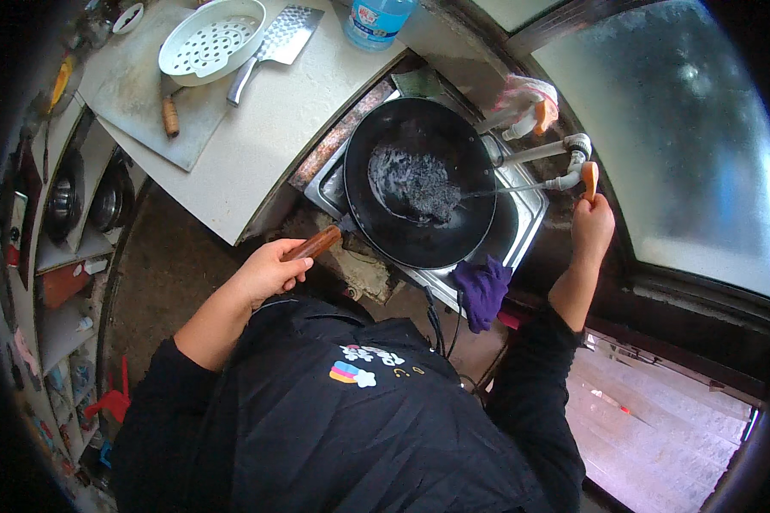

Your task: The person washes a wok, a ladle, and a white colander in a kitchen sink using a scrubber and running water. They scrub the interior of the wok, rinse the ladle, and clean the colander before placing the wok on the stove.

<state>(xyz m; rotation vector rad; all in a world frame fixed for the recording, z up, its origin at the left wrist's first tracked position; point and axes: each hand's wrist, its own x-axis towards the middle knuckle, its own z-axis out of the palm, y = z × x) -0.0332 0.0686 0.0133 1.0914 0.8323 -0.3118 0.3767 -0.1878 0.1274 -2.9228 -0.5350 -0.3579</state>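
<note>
My left hand [271, 270] grips the brown wooden handle [314, 243] of a dark wok [385, 128]. The wok rests over a stainless steel sink [531, 204]. At the right, my right hand [594, 224] holds the orange lever [590, 179] of a white plastic tap [568, 179]. A thin stream of water runs from this tap into the wok, where water and froth lie at the bottom. Another white tap [520, 128] with an orange lever, a pinkish mesh cloth [527, 91] over it, is just behind. A purple cloth [483, 292] hangs on the sink's near edge.
On the white counter [256, 154] at the upper left are a cutting board [128, 115], a white perforated basket [212, 45], a cleaver [289, 35] and a blue bottle [377, 22]. A window [674, 141] stands at the right, and shelves with metal bowls [64, 199] at the left.
</note>
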